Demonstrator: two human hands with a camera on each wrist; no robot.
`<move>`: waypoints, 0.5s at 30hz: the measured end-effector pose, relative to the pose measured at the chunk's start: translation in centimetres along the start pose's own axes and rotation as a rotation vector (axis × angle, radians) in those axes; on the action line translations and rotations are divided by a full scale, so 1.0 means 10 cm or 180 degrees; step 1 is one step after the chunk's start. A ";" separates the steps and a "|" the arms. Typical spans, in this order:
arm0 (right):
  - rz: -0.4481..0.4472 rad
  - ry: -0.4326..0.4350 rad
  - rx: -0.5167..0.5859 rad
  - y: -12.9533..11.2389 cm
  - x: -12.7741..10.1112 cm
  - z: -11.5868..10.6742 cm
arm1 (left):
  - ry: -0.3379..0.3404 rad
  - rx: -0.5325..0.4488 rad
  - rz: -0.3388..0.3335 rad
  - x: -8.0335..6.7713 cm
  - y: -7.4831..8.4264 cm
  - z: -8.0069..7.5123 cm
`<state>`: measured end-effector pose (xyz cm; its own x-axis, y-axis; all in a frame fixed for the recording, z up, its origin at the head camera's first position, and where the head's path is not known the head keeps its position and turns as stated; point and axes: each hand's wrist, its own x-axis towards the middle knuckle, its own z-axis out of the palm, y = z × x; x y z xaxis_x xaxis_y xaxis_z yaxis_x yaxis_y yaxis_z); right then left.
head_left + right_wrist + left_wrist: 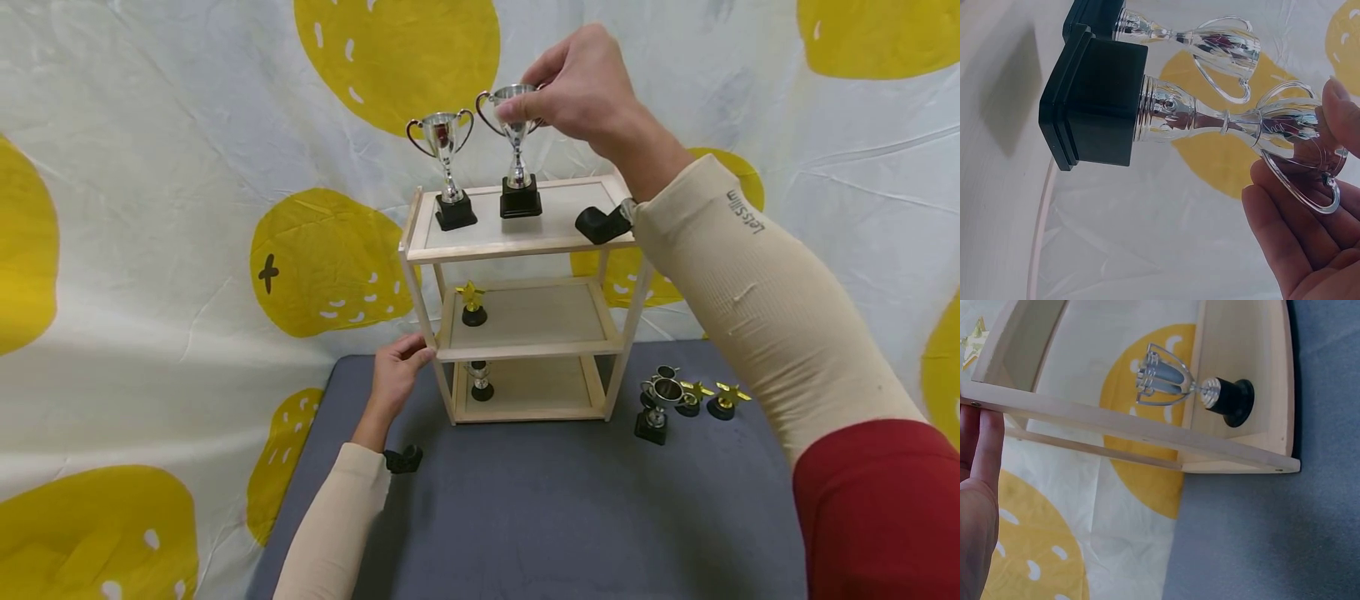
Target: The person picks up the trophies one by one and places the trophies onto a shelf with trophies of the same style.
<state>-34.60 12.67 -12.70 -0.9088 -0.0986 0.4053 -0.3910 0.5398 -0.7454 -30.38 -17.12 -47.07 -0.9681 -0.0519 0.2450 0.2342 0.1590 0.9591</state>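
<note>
My right hand [581,87] holds a silver two-handled trophy cup [517,137] by its bowl, thumb on one side and fingers on the other. The cup is upright, and its black square base hangs just above the top board of a wooden three-tier shelf [525,247]. A matching trophy cup [444,158] stands to its left on that board. Lower down, my left hand [395,377] grips the shelf's left front post near the middle tier; in the left wrist view its fingertips are hidden by the post [1085,412].
A gold star trophy [472,304] stands on the middle tier's left side. Below it is a small silver cup [1166,378] with a round black base. Right of the shelf, another silver cup [656,408] and several smaller trophies, including a star trophy [726,400], stand on the grey table [525,517].
</note>
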 end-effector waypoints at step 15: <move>0.0198 -0.0019 0.0071 0.01 0.07 -0.03 | 0.0009 0.0038 -0.0036 0.01 0.01 0.02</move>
<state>-35.29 12.88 -12.34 -0.9323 -0.0703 0.3548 -0.3368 0.5262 -0.7808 -30.51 -16.93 -46.95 -0.9705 -0.0565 0.2345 0.2221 0.1700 0.9601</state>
